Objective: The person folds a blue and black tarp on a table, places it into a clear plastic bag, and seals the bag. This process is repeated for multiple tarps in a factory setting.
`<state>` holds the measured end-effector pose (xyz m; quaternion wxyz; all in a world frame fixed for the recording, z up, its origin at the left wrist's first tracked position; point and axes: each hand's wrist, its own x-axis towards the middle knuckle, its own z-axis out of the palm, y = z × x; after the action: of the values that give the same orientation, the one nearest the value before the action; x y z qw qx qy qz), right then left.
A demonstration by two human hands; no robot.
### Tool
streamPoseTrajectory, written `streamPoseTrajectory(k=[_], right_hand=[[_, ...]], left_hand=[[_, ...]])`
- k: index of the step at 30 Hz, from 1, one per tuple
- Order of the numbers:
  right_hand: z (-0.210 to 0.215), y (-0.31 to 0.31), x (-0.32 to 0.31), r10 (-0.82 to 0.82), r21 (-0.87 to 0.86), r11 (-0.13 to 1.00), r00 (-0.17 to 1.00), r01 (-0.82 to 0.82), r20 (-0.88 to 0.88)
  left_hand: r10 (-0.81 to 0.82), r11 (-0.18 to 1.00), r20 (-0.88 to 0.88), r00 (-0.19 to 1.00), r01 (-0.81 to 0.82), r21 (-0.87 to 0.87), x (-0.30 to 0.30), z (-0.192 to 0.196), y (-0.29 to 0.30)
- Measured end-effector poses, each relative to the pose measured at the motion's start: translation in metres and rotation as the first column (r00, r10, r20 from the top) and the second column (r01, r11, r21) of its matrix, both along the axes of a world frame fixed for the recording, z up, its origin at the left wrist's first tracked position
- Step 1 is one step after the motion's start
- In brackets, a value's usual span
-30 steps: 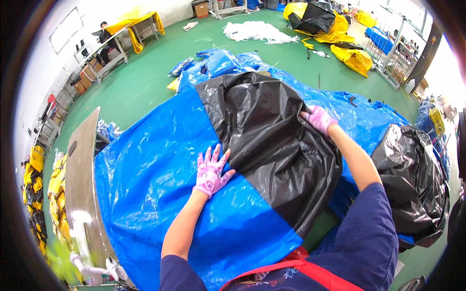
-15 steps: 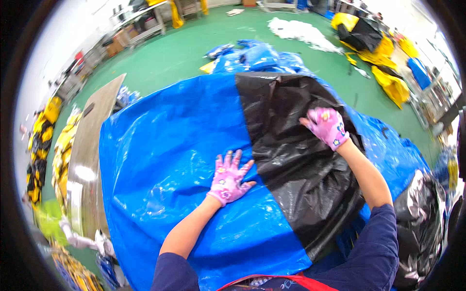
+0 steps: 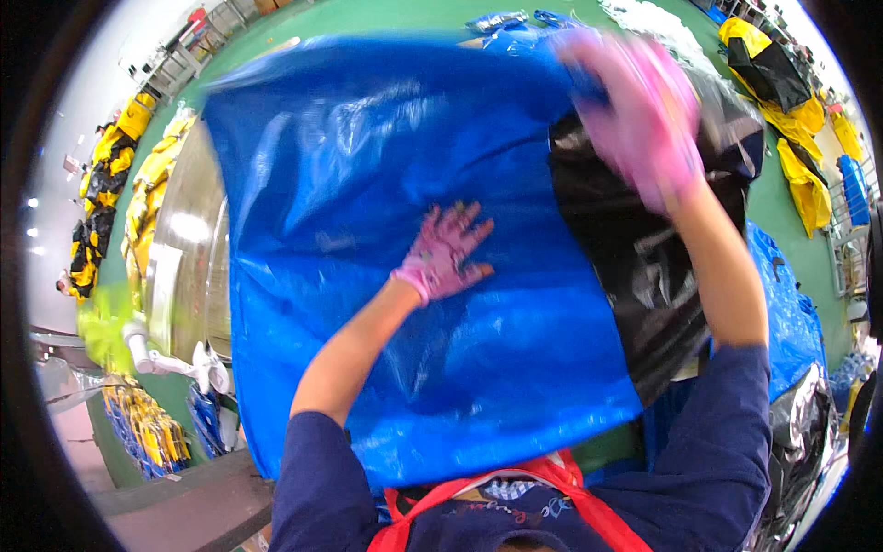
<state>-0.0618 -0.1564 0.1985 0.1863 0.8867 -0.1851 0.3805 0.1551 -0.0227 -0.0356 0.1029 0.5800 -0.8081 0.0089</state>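
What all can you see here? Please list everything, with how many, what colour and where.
Large sheet: one, blue and black, under the hands
Tabletop: one, grey-brown, left
Blurred green thing: one, lime green, lower left
Hanging bundles: several, yellow and black, far left
Lower bundles: several, yellow and blue, lower left
Far heap: one, yellow and black, upper right
White heap: one, white, top right
Blue sheeting: count unclear, blue, right
Floor: one, green, throughout
Sleeves: two, navy, bottom
Left hand: one, pink-gloved, centre
Right hand: one, pink-gloved, blurred, upper right
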Motion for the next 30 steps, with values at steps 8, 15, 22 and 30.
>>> streamPoseTrajectory(k=[8, 15, 22, 30], right_hand=[[-0.193, 0.136, -0.201, 0.081, 0.354, 0.914, 0.767, 0.198, -0.637], [-0.138, 0.148, -0.195, 0.037, 0.568, 0.784, 0.894, 0.250, -0.446], [-0.173, 0.217, -0.216, 0.145, 0.629, 0.621, 0.719, 0.468, -0.679], [-0.162, 0.201, -0.212, 0.268, 0.738, 0.399, 0.701, 0.544, -0.661]], left_hand=[[0.240, 0.971, 0.090, 0.967, -0.241, -0.001, 0.073, 0.030, 0.061], [0.324, 0.937, 0.174, 0.930, -0.341, 0.077, 0.110, 0.056, 0.148], [0.355, 0.935, 0.126, 0.926, -0.355, -0.028, 0.113, 0.033, 0.123], [0.376, 0.888, 0.352, 0.857, -0.441, 0.127, 0.180, 0.155, 0.306]])
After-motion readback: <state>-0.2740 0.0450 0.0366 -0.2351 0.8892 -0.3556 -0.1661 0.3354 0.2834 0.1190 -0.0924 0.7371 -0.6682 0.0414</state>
